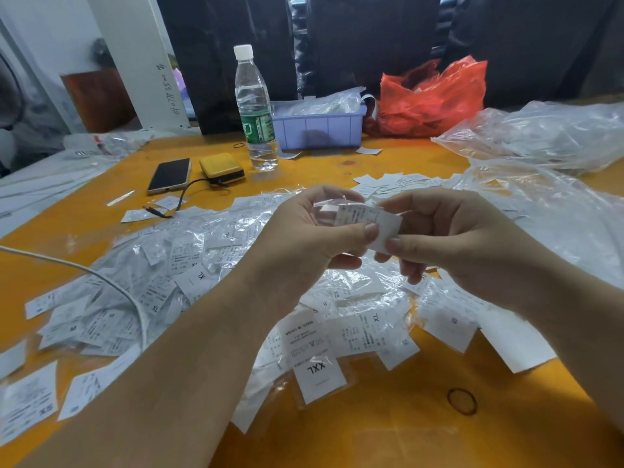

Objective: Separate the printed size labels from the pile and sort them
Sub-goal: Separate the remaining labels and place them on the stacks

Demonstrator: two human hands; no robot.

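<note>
Just above the label pile (209, 275) mid-surface, your left hand (314, 238) and right hand (449, 238) both pinch one label (368, 219) in its clear sleeve (322, 211); slide it out squarely.

A single head-worn wide-angle view looks forward and down across the orange tabletop (388, 430) from close above its near edge. Both forearms reach in from 6 o'clock, so the left hand (304, 238) and right hand (452, 244) fill the centre. Toward 12 o'clock stands the water bottle (255, 109), with straight edges bowed at the margins.
</note>
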